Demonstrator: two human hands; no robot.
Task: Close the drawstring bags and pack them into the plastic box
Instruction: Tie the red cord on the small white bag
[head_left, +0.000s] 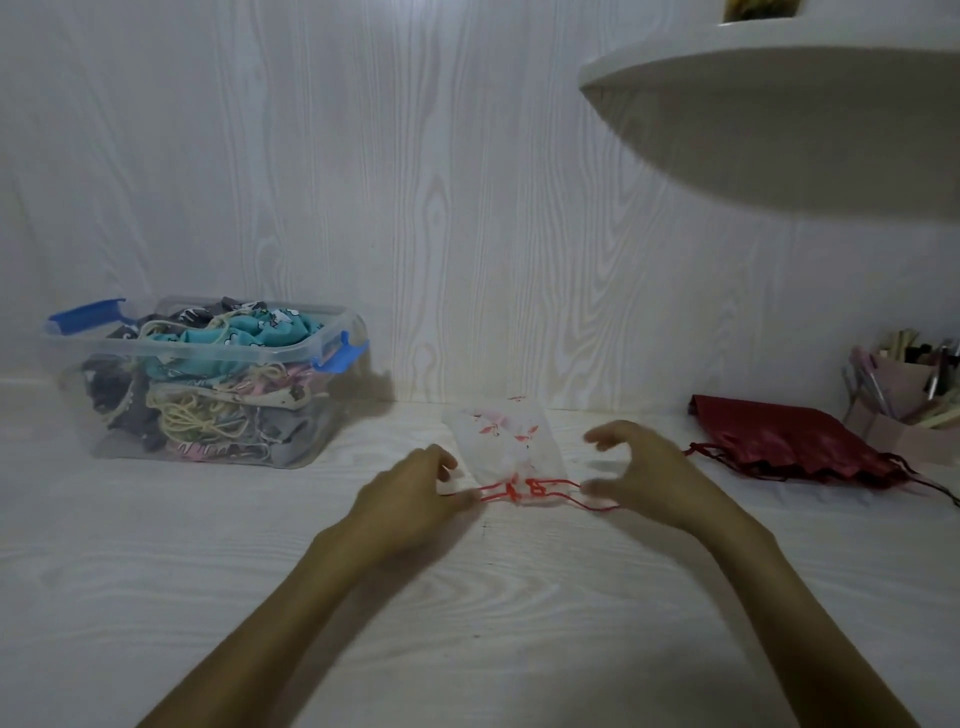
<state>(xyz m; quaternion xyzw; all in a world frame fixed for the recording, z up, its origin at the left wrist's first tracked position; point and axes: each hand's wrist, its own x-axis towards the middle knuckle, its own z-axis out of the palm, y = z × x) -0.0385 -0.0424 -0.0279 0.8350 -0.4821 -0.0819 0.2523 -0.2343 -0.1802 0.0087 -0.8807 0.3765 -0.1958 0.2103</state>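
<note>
- Sitting far left on white wood-grain table (156, 571): clear plastic box (205, 384), blue latches, no lid on, against the back wall; packed with bundled drawstring bags (244, 338), teal print on top, grey and pink below, cream cords tangled through.
- Reaching in centre-left: left hand (415, 493), fingers curled, pinching left end of red drawstring (519, 491) at fingertips.
- Lying centre, between both hands: small white bag (506, 441) with pink print, flat on table, mouth toward camera, gathered at the cord; body points toward the wall. Well apart from the box.
- Hovering centre-right: right hand (644, 475), fingers arched over the table, thumb low beside right end of the red cord. Motion blur; can't tell if actually pinching the cord.
- Lying right of that: dark red bag (784, 436), flat, cords loose and trailing across table.
- Standing far right at frame edge: pink pen holder (904, 400) with pens and sticks.
- Hanging upper right: white curved shelf (779, 119).
</note>
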